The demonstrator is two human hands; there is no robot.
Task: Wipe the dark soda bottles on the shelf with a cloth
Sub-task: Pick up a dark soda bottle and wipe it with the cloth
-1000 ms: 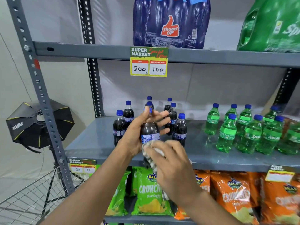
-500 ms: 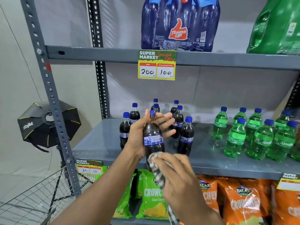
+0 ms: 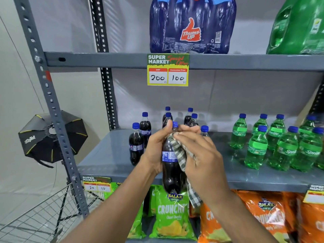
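My left hand (image 3: 156, 148) grips a dark soda bottle (image 3: 171, 165) with a blue cap, held upright in front of the grey middle shelf (image 3: 108, 155). Against the bottle's right side and neck my right hand (image 3: 199, 155) presses a grey checked cloth (image 3: 180, 155); the cloth's tail hangs down below the hand. Several more dark soda bottles (image 3: 135, 146) stand on the shelf behind, partly hidden by my hands.
Green Sprite bottles (image 3: 277, 142) crowd the shelf's right half. Packs of dark and green soda (image 3: 192, 25) sit on the upper shelf above a price tag (image 3: 168, 70). Crisp bags (image 3: 173, 214) fill the shelf below. A wire trolley (image 3: 35, 218) and studio light (image 3: 52, 139) stand left.
My right hand with the cloth has moved up the bottle from its lower part to the shoulder and neck. The left hand keeps its hold on the bottle.
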